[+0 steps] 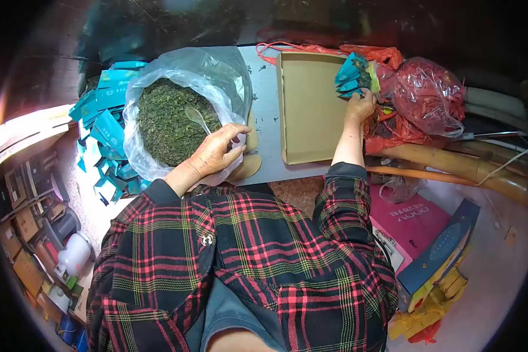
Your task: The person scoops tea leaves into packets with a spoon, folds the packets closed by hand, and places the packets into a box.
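Observation:
My left hand (217, 150) is curled around the handle of a small pale spoon (198, 117). The spoon's bowl rests over dark green dried leaves (164, 126), which look like tea. They fill a large clear plastic bag (134, 141) with its mouth folded open. On the right, my right hand (361, 107) has its fingers pinched together at the lower edge of a cluster of teal packets (348, 76). What lies between those fingertips is too small to make out. Dark leafy bits show beside these packets.
An open shallow cardboard box (311, 111) lies between my hands on the pale table (266, 111). Many teal packets (107, 132) are heaped left of the bag. A red plastic bag (428, 97) sits at the right, above bamboo poles (434, 158). A pink bag (408, 220) is below.

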A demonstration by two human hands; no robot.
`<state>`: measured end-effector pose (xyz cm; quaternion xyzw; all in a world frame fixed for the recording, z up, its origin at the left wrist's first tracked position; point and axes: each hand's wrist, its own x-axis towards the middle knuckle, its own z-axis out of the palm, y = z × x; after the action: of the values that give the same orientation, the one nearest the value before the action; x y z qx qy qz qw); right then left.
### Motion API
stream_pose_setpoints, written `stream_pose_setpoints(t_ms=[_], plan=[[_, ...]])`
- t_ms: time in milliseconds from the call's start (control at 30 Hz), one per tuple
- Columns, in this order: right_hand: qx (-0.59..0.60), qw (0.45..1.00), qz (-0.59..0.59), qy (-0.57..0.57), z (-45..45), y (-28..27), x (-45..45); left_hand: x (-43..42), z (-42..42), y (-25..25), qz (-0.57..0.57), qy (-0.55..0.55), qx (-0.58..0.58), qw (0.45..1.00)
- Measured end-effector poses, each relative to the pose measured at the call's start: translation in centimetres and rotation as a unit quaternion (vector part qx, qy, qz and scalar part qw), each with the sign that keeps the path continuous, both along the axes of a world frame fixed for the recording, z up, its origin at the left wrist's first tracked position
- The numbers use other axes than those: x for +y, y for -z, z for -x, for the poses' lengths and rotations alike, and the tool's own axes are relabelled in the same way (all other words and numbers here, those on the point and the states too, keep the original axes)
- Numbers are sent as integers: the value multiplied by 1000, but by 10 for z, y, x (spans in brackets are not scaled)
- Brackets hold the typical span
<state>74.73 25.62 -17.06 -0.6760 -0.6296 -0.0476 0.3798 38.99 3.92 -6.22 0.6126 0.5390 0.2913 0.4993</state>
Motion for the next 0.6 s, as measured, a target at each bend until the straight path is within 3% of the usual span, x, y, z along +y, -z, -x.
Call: stream_pose_setpoints(t_ms=[600], plan=[[3,999,24,23,2,-18,-15,-6,-1,2,-18,15,9,1000]])
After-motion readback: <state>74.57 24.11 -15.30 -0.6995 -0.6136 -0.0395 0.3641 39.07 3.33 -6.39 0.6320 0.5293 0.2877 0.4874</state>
